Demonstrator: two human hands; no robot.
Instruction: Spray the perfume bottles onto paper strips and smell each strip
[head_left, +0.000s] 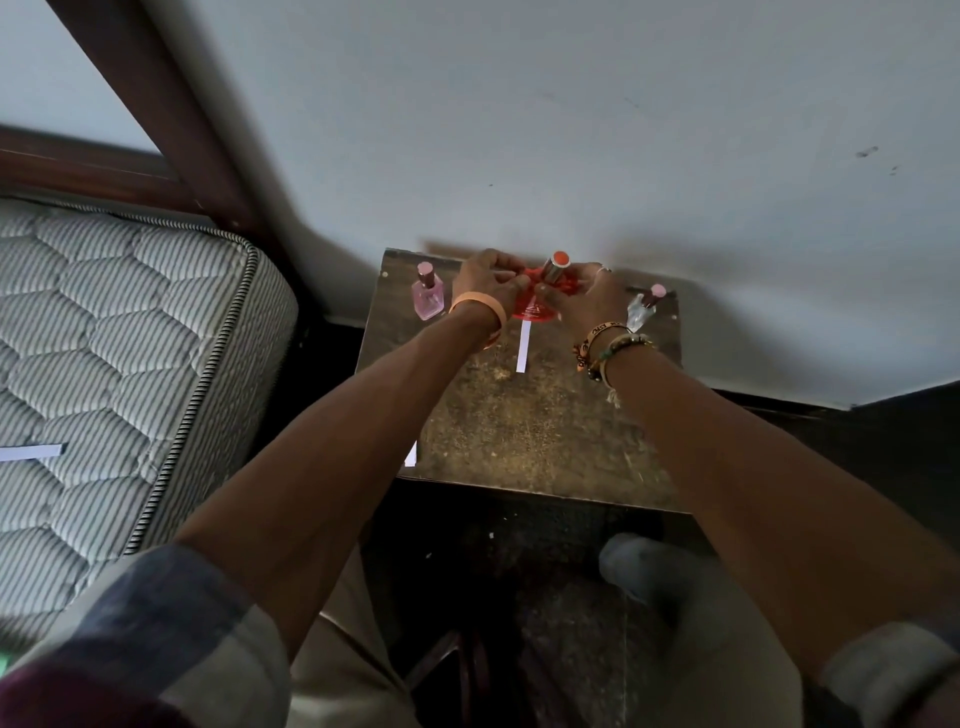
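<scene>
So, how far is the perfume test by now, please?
Done, perhaps: one paper strip lies aside on the mattress; whether it was sprayed, I cannot tell. In hand: the left grip and right grip hold the red bottle, cap on, by the middle strip on the table. Left: the pink bottle and clear bottle stand capped; an edge strip waits.

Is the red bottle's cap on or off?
On: the orange-topped cap sits atop the red bottle, gripped by the left hand and right hand.
</scene>
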